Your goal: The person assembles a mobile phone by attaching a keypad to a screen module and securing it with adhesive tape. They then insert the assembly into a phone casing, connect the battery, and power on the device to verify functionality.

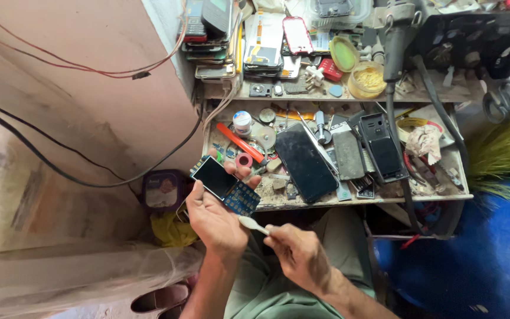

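Left hand point(213, 217): cradles small blue phone circuit board with dark screen point(224, 184), fingers curled under its edges, in front of cluttered workbench tray point(385, 195).
Right hand point(299, 254): closed around pale toothbrush-like cleaning brush point(254, 224), head just below board.
Technique: best with light strokes, board held flat and firmly supported.
Unclear: bristles, board's underside; black smartphone point(307, 162) lies nearby.

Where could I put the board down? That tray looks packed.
Crowded: the tray is full around the black phone, and so is the shelf above. Bare room only on the lap, right of the right hand.
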